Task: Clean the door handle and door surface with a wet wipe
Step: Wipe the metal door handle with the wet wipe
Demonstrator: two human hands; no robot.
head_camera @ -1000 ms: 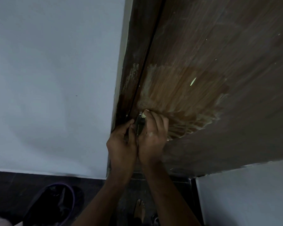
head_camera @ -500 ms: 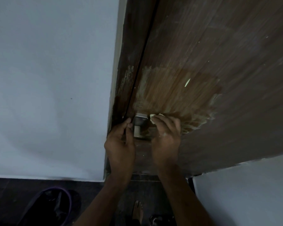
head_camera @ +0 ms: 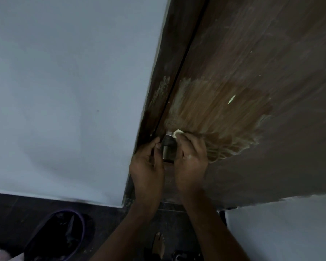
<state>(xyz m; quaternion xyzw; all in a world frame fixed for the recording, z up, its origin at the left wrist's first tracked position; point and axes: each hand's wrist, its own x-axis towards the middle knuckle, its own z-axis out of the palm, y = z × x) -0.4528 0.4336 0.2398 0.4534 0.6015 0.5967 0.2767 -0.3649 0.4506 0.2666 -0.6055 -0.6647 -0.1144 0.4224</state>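
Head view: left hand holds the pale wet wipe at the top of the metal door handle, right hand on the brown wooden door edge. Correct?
Hands are swapped. In the head view the right hand pinches the pale wet wipe at the top of the metal door handle; the left hand is at the brown wooden door edge, holding no wipe.

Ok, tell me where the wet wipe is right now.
In the head view, the wet wipe is pinched in the right hand, pressed against the wooden door just right of the metal door handle.
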